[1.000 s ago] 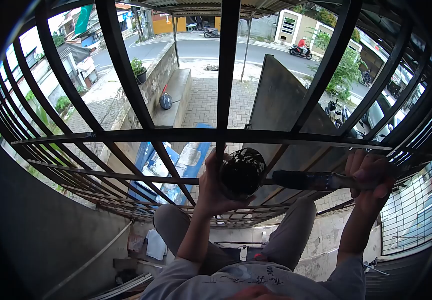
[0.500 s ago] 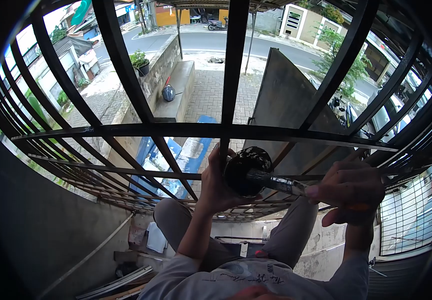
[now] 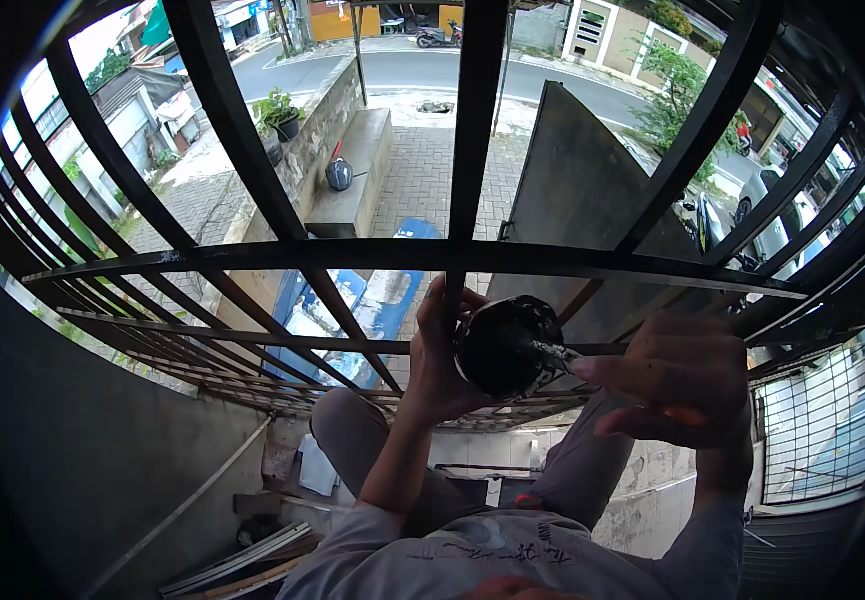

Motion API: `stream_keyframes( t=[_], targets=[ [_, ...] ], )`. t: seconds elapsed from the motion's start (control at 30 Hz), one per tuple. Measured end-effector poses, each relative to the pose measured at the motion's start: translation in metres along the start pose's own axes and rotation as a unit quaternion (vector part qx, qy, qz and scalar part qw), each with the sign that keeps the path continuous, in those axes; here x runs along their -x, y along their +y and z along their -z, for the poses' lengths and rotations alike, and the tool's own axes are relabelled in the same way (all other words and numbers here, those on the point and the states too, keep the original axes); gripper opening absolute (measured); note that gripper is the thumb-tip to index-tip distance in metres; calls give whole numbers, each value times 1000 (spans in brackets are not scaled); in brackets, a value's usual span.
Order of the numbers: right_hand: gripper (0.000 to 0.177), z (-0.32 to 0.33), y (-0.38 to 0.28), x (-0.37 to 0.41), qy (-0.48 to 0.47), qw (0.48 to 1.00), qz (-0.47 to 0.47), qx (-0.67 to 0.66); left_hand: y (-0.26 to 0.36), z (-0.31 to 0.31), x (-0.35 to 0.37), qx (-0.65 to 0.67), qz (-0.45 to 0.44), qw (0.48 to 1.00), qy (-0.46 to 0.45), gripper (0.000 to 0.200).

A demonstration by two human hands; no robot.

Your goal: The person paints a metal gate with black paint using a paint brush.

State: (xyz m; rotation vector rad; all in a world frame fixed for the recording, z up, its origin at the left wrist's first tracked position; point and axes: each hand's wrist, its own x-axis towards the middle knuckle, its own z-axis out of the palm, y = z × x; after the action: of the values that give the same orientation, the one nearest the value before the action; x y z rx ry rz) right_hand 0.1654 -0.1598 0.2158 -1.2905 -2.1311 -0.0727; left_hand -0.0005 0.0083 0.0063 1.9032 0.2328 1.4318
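Bright daylight beyond, backlit dark foreground, fisheye-curved edges, black vignette corners

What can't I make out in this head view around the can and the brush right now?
1. Head view: the bristles of the brush, sunk inside the paint can.
2. Head view: the brush handle, covered by the right hand.
3. Head view: the paint level, lost in the can's dark inside.
4. Head view: part of the left hand, behind the can and a vertical bar.
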Motion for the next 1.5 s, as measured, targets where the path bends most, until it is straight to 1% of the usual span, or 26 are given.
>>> stream_keyframes(
  t=[0.13,0.2,0.43,0.53,0.73,1.0,1.13,1.2,1.23,1.3,1.33,1.4,1.5],
  targets=[
    [51,0,-1,-2,-13,1000,-6,3,1,-1,-1,9,-10,1000,7,150],
    [52,-1,0,-2,-11,1000,-3,-2,-1,-2,0,33,-3,999,8,153],
    [51,-2,3,-3,-19,1000,14,4,0,-2,0,27,-3,1000,9,152],
    [50,-3,4,-3,-15,1000,19,18,0,-3,1,40,8,999,9,152],
    [49,1,4,-2,-9,999,24,26,6,-5,-5,63,-3,998,9,149],
    [49,-4,7,-1,1,999,29,33,13,-6,-4,116,38,992,16,147],
    [48,-6,4,-4,1,999,27,30,10,-9,2,102,57,993,16,146],
    [46,-7,3,-5,-2,999,30,18,5,-10,0,17,2,999,35,144],
    [46,-8,4,-4,-3,999,30,17,4,-11,1,17,4,999,36,144],
    [37,-8,5,0,-27,999,15,24,5,-13,-1,79,7,996,27,143],
    [37,-10,6,0,-28,999,15,23,5,-13,-1,79,9,996,28,143],
    [37,-12,6,1,-40,999,14,21,4,-15,-4,88,-20,995,31,142],
    [39,-12,4,-4,-50,999,15,12,1,-15,-2,91,-17,995,33,142]
  ],
)
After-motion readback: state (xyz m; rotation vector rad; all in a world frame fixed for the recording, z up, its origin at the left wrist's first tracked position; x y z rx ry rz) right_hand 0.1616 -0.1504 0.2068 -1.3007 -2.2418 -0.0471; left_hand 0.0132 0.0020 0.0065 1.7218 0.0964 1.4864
